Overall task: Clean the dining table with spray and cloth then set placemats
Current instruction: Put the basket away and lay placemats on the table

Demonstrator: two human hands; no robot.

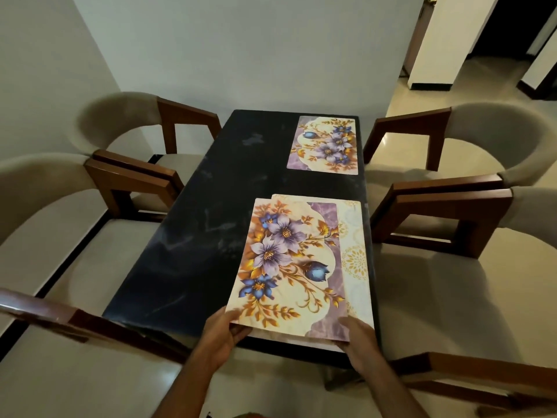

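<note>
Both hands are working at the near edge of the bench: left hand (222,332) is pinching the near-left corner of the top floral placemat (286,260), thumb on top w/ fingers curled under, and right hand (360,336) is gripping the near-right corner of the same stack, fingers wrapping the edge. That top placemat is sitting slightly skewed over a second mat (355,254), a pale one w/ gold round motifs, which is showing along the right side and at the far edge; I can't tell whether more mats are lying under it. Stack is resting on the near-right part of the dark bench (193,236), its near end hanging a bit over the edge toward the person. Another floral placemat (325,145) is lying flat at the far-right corner of the bench, well apart from the stack. Bench surface is showing faint pale streaks and smudges on the left half. Four cushioned chairs w/ wooden arms are standing round it, two on the left (90,182) and two on the right (470,176), plus part of a chair frame (39,309) at near left. Spray and cloth aren't showing up anywhere in view.
</note>
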